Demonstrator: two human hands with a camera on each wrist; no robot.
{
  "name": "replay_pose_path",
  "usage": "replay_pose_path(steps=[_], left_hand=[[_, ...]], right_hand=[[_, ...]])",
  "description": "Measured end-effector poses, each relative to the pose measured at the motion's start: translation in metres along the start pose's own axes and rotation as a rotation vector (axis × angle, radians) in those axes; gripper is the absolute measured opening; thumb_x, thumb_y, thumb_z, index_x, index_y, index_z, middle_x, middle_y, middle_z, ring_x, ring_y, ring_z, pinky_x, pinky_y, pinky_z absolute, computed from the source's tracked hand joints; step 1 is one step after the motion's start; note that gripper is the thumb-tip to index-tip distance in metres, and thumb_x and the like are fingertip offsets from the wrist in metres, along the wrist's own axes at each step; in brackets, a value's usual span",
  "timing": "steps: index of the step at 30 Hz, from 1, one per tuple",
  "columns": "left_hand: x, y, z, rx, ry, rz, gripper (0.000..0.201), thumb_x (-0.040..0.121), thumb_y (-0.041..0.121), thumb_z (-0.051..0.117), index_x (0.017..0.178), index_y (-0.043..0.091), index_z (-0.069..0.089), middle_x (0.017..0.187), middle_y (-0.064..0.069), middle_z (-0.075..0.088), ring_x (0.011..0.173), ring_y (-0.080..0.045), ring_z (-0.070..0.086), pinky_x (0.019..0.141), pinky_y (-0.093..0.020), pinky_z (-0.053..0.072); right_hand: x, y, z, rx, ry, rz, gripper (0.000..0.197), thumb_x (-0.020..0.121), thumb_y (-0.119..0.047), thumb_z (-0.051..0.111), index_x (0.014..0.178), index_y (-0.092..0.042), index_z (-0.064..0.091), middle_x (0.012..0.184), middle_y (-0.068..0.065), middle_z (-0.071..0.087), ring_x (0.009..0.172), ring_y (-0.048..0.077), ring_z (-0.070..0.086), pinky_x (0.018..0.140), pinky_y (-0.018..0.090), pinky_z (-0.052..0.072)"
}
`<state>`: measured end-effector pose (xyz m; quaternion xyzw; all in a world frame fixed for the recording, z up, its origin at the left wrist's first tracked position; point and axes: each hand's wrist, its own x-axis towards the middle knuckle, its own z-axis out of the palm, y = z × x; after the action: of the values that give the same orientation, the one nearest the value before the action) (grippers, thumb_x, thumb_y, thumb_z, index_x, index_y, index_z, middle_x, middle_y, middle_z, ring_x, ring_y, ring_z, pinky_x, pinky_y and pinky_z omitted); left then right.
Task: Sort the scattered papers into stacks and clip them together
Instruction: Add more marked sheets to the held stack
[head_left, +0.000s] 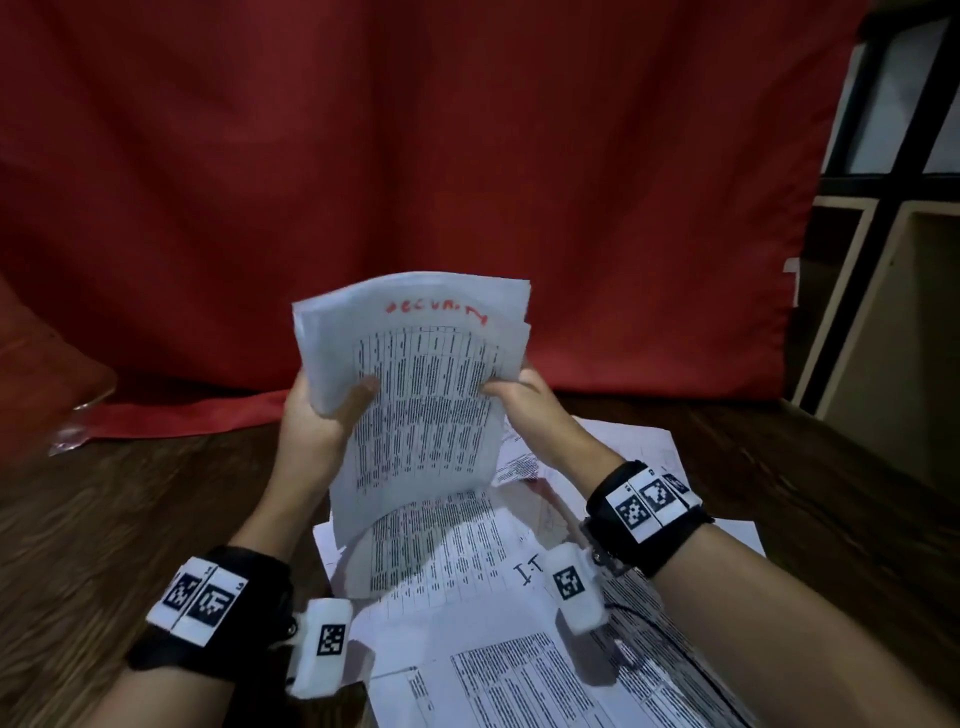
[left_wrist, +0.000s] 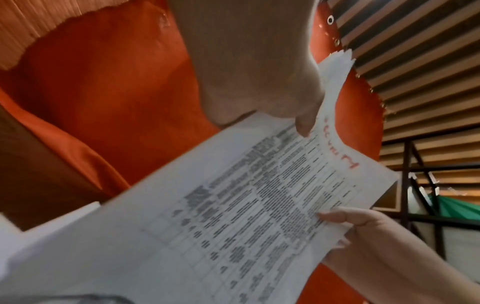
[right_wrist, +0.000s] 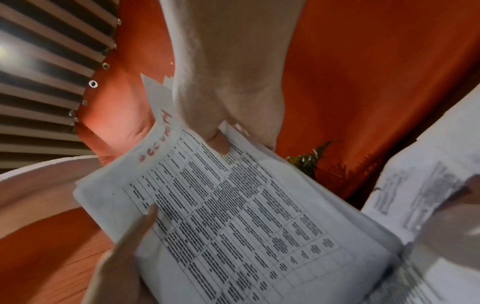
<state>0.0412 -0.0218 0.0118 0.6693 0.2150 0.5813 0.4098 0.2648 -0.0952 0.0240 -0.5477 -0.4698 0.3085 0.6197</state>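
Observation:
A sheaf of printed papers (head_left: 421, 395) with a table and a red handwritten word at the top stands upright above the table. My left hand (head_left: 324, 410) grips its left edge, thumb on the front sheet. My right hand (head_left: 514, 397) pinches its right edge, thumb on the front. The same sheaf (left_wrist: 233, 205) fills the left wrist view under my left hand (left_wrist: 293, 96), and the sheaf (right_wrist: 228, 209) shows in the right wrist view under my right hand (right_wrist: 221, 123). More printed papers (head_left: 519, 613) lie scattered flat on the wooden table (head_left: 130, 519) below.
A red cloth backdrop (head_left: 415, 156) hangs behind the table, its hem lying on the far edge. A black-framed shelf (head_left: 893, 208) stands at the right. A bit of clear plastic (head_left: 78, 431) lies at the far left. No clip is visible.

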Motion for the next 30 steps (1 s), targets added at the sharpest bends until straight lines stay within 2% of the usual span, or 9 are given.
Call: replay_pose_path(steps=[3,6,9,13,16,20,23,26,30], left_hand=[[-0.003,-0.018,-0.004,0.084,-0.099,-0.092,0.009,0.100,0.016,0.070,0.103,0.024,0.072,0.090,0.025,0.080,0.084,0.006,0.075,0.067,-0.011,0.057],[-0.003,-0.026,-0.011,0.125,-0.039,-0.109,0.013,0.101,0.017,0.070,0.093,0.027,0.071,0.080,0.029,0.077,0.075,0.011,0.072,0.064,-0.009,0.055],[0.001,-0.027,-0.015,0.120,0.015,-0.113,0.015,0.100,0.016,0.072,0.091,0.029,0.071,0.076,0.032,0.075,0.072,0.014,0.069,0.063,-0.007,0.053],[0.000,-0.026,-0.016,0.057,0.065,-0.119,0.022,0.100,0.010,0.071,0.087,0.029,0.073,0.076,0.033,0.074,0.074,0.016,0.069,0.066,-0.006,0.053],[0.003,-0.025,-0.013,0.009,0.112,-0.153,0.028,0.098,0.009,0.073,0.081,0.029,0.079,0.077,0.033,0.075,0.076,0.016,0.070,0.069,-0.006,0.054],[0.003,-0.021,-0.005,-0.032,0.143,-0.145,0.022,0.097,0.006,0.073,0.095,0.028,0.068,0.077,0.037,0.074,0.076,0.017,0.069,0.071,-0.007,0.056],[0.000,-0.018,0.002,-0.045,0.147,-0.117,0.015,0.099,0.002,0.068,0.107,0.014,0.068,0.076,0.038,0.072,0.076,0.018,0.069,0.071,-0.006,0.056],[-0.003,-0.016,0.004,-0.082,0.149,-0.103,0.029,0.100,0.001,0.067,0.129,-0.003,0.063,0.077,0.039,0.072,0.077,0.018,0.069,0.073,-0.006,0.056],[-0.004,-0.015,-0.003,-0.077,0.152,-0.122,0.015,0.101,0.003,0.067,0.109,0.016,0.068,0.081,0.039,0.073,0.080,0.018,0.069,0.073,-0.005,0.056]], right_hand=[[-0.001,-0.001,-0.009,-0.143,-0.125,0.012,0.037,0.093,0.001,0.054,0.129,-0.009,0.060,0.122,0.002,0.069,0.113,0.015,0.064,0.096,0.030,0.049],[0.001,-0.010,-0.033,-0.369,-0.247,-0.021,0.047,0.091,0.000,0.058,0.135,-0.013,0.051,0.116,0.000,0.067,0.108,0.011,0.065,0.093,0.031,0.054],[-0.002,-0.011,-0.073,-0.837,-0.341,0.021,0.033,0.094,-0.013,0.062,0.127,-0.016,0.058,0.102,-0.002,0.068,0.095,0.015,0.066,0.086,0.035,0.053],[-0.021,0.010,-0.121,-1.262,-0.598,0.405,0.028,0.094,-0.038,0.068,0.114,-0.020,0.060,0.098,-0.002,0.068,0.086,0.020,0.068,0.074,0.039,0.057],[-0.042,0.021,-0.145,-1.513,-0.558,0.601,0.051,0.086,-0.056,0.070,0.112,-0.012,0.065,0.106,0.004,0.070,0.089,0.023,0.070,0.064,0.033,0.055],[-0.064,0.035,-0.163,-1.442,-0.506,0.792,0.079,0.071,-0.063,0.080,0.124,-0.009,0.057,0.120,0.011,0.068,0.101,0.030,0.070,0.053,0.029,0.052],[-0.073,0.047,-0.167,-1.364,-0.491,0.837,0.090,0.062,-0.054,0.091,0.129,-0.018,0.042,0.125,0.008,0.060,0.093,0.027,0.068,0.062,0.038,0.060],[-0.074,0.052,-0.171,-1.262,-0.423,0.834,0.085,0.067,-0.036,0.093,0.129,-0.018,0.038,0.117,0.014,0.064,0.070,0.022,0.069,0.061,0.036,0.061],[-0.074,0.056,-0.179,-1.172,-0.368,0.827,0.081,0.070,-0.025,0.092,0.130,-0.014,0.039,0.103,0.014,0.066,0.060,0.018,0.061,0.052,0.030,0.056]])
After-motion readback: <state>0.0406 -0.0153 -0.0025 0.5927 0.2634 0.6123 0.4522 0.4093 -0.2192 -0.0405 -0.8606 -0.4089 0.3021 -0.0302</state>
